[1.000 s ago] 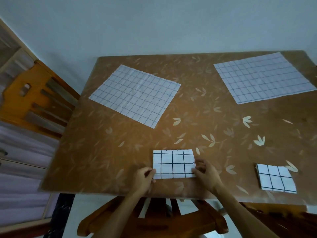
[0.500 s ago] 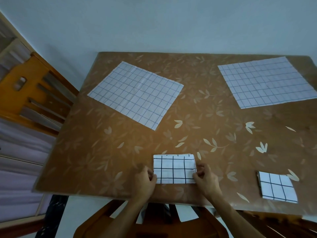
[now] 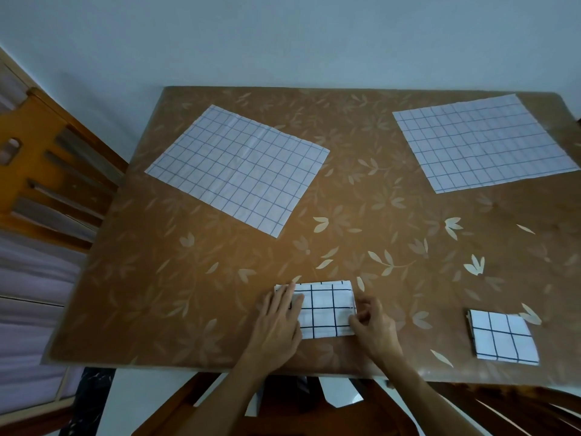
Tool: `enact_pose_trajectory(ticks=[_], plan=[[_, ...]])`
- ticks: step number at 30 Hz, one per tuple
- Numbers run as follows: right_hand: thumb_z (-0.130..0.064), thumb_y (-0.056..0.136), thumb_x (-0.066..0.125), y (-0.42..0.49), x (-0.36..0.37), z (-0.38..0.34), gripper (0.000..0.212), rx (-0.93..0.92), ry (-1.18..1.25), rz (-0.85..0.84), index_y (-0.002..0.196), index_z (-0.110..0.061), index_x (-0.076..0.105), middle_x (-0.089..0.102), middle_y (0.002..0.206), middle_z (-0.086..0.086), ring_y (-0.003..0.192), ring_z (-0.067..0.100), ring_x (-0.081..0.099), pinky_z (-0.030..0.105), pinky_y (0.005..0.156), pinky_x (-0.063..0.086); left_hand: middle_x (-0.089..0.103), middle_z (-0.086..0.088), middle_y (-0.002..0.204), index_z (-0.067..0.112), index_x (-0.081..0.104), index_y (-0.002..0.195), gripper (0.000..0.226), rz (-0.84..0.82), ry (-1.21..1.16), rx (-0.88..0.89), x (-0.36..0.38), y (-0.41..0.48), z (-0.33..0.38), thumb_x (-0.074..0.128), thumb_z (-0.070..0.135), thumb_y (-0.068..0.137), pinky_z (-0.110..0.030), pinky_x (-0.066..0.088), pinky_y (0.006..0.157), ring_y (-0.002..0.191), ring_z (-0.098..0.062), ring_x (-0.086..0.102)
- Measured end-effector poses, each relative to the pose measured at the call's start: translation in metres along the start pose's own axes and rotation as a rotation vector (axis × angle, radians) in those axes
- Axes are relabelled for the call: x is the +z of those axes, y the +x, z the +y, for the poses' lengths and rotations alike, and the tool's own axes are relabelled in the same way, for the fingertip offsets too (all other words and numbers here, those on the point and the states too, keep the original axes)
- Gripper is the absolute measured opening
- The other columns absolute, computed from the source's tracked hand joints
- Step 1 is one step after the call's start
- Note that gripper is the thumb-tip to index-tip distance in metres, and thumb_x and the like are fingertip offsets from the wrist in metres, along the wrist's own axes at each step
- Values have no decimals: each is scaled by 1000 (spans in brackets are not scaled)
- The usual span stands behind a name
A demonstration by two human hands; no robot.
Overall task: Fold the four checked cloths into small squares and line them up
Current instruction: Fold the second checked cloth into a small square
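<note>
A partly folded checked cloth [image 3: 327, 309] lies as a small rectangle near the table's front edge. My left hand [image 3: 278, 322] rests flat on its left part, fingers spread. My right hand [image 3: 372, 325] pinches its right edge. A cloth folded to a small square [image 3: 503, 339] sits at the front right. Two unfolded checked cloths lie flat farther back: one at the left [image 3: 239, 168], one at the far right [image 3: 481, 141].
The brown table [image 3: 157, 294] has a leaf-patterned cover. A wooden chair [image 3: 47, 184] stands at the left side. Another wooden chair [image 3: 283, 410] is under the front edge, below my arms. A pale wall runs behind the table.
My left hand has slid from the cloth's left edge onto its top and now lies flat. My right hand stays at the right edge. The camera has tilted slightly.
</note>
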State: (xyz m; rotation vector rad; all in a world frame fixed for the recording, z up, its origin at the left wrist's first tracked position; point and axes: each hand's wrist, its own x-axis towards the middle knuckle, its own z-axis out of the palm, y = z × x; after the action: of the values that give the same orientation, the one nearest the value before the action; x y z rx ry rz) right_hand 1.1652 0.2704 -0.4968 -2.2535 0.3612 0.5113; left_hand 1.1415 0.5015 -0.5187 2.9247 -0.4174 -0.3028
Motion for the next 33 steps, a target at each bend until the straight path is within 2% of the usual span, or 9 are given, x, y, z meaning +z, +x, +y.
enact_pose_trajectory(ticks=[2, 5, 8, 11, 14, 16, 18, 22, 33], plan=[[-24, 91, 60, -2, 5, -4, 33, -22, -130, 89, 121, -13, 49, 66, 101, 3, 89, 19, 64, 26, 70, 54, 20, -10, 164, 20, 30, 154, 60, -49, 22, -15, 4, 0, -4, 34, 41, 98, -52, 25, 119, 151, -29, 21], [-22, 84, 66, 0, 18, -9, 44, -300, -477, 262, 123, -9, 52, 57, 116, 12, 97, 26, 57, 38, 83, 53, 11, -10, 166, 22, 19, 157, 62, -58, 57, -10, 8, -1, -6, 29, 44, 100, -52, 20, 121, 152, -30, 14], [-21, 79, 70, 9, 35, -24, 56, -576, -618, 226, 132, -12, 52, 51, 141, 11, 124, 31, 53, 45, 98, 52, 4, -8, 167, 24, 12, 159, 61, -42, 32, -15, 10, -2, -7, 27, 42, 102, -51, 15, 122, 153, -28, 7], [-33, 90, 54, 16, 60, -27, 58, -727, -719, 64, 143, -10, 44, 35, 156, 9, 140, 27, 38, 42, 108, 41, -3, -5, 167, 26, 2, 159, 61, -57, 6, -39, 13, -3, -6, 23, 42, 103, -50, 10, 122, 154, -24, -3], [-40, 99, 30, 18, 74, -18, 59, -669, -768, -34, 149, -9, 34, 24, 158, 9, 144, 25, 32, 43, 114, 30, 0, -6, 167, 26, 4, 159, 63, -83, 4, -76, 14, -4, -6, 26, 45, 103, -51, 13, 120, 154, -25, -1], [-49, 102, 23, 22, 69, -10, 63, -639, -817, -40, 153, -12, 24, 16, 161, 9, 148, 25, 21, 42, 115, 16, -1, -7, 167, 27, 3, 159, 62, -97, 4, -82, 14, -5, -7, 21, 46, 103, -52, 14, 119, 154, -25, -1], [-58, 101, 19, 27, 55, -3, 69, -615, -861, -14, 155, -15, 16, 9, 163, 8, 150, 24, 11, 42, 117, 12, -4, -6, 167, 28, 1, 159, 61, -102, 0, -84, 11, -7, -6, 18, 46, 103, -53, 13, 120, 154, -25, -5], [-58, 100, 21, 40, 27, 5, 72, -549, -867, 25, 156, -14, 12, 7, 163, 8, 151, 23, 7, 45, 119, 14, -8, -4, 167, 30, -3, 158, 61, -104, 2, -81, 7, -9, -5, 16, 48, 104, -54, 11, 121, 154, -23, -9], [-57, 100, 19, 39, 25, -1, 72, -520, -895, -15, 154, -10, 18, 15, 162, 12, 150, 28, 14, 48, 117, 19, -12, -4, 166, 32, -7, 158, 64, -126, -2, -87, 1, -12, -5, 13, 56, 102, -55, 6, 121, 153, -22, -14]])
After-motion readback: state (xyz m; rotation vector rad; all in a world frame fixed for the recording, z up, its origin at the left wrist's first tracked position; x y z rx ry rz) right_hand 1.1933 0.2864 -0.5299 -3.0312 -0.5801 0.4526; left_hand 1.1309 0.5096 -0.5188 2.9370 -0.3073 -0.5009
